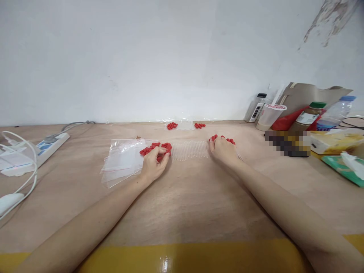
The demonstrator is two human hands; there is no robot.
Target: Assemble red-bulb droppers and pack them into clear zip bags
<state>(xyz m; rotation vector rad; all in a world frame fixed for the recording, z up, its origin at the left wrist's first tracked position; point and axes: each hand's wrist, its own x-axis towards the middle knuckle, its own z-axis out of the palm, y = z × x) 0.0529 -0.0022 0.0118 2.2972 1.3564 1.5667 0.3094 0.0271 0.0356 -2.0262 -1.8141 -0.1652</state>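
A row of thin clear tubes (190, 150) lies side by side on the table, between my two hands. At its left end my left hand (155, 163) has thumb and fingers pinched on a small red cap-like piece (167, 147). More red pieces (146, 150) are heaped just behind those fingers. My right hand (224, 151) rests at the right end of the row, its fingers curled down, and what they grip is hidden. Several red pieces (231, 141) show beyond its knuckles.
Clear zip bags (122, 161) lie left of my left hand. By the wall is a bag with clear tubes (184, 125) and red pieces (172, 126). A power strip (54, 148) with cables stands left; bottles (309, 113), a cup (270, 115) and a tissue pack (345, 168) stand right.
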